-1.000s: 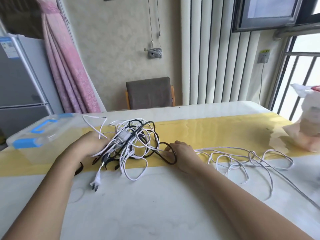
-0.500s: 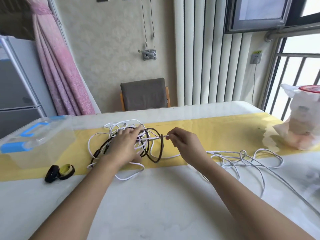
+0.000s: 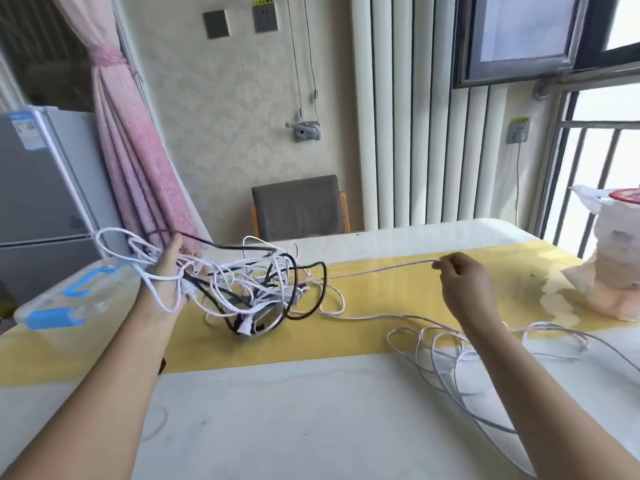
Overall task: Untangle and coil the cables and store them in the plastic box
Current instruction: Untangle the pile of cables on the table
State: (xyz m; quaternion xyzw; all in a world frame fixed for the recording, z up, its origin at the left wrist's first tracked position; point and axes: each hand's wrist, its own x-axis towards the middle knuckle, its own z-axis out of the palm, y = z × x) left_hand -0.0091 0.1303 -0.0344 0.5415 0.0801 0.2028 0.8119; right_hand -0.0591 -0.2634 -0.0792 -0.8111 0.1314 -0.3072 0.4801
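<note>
- The loose cable (image 3: pixel 485 344) lies in slack loops on the worktop (image 3: pixel 311 427), beside and under the right forearm. A sweep of that arm would likely drag the loops across each other and knot what is already free, or push them off the right edge.
- The right grip (image 3: pixel 464 285) is clamped, finger and thumb together, on a white strand (image 3: pixel 381 269) stretched taut toward the tangle (image 3: pixel 256 292). Pulling harder without tracing its path would probably tighten a knot rather than free it.
- The tangle of black and white cables hangs half lifted, its lower end with a white plug (image 3: pixel 245 326) resting on the yellow runner (image 3: pixel 398 296). The plug looks apt to catch in a loop as strands slide past.
- The left grip (image 3: pixel 166 282) is closed on a bunch of strands at the tangle's left side, and a white loop lies across the hand near the wrist. A sharp tug from the right could cinch that loop round the hand.
- The box (image 3: pixel 79 296) sits just behind the left grip, near the worktop's left edge, apparently with its lid on and no cable inside that I can see. Dangling loops could hook its blue handle, and a jerk could shove it toward the edge.
- The bag (image 3: pixel 616 271) stands far right. A whipped cable could tip it.
</note>
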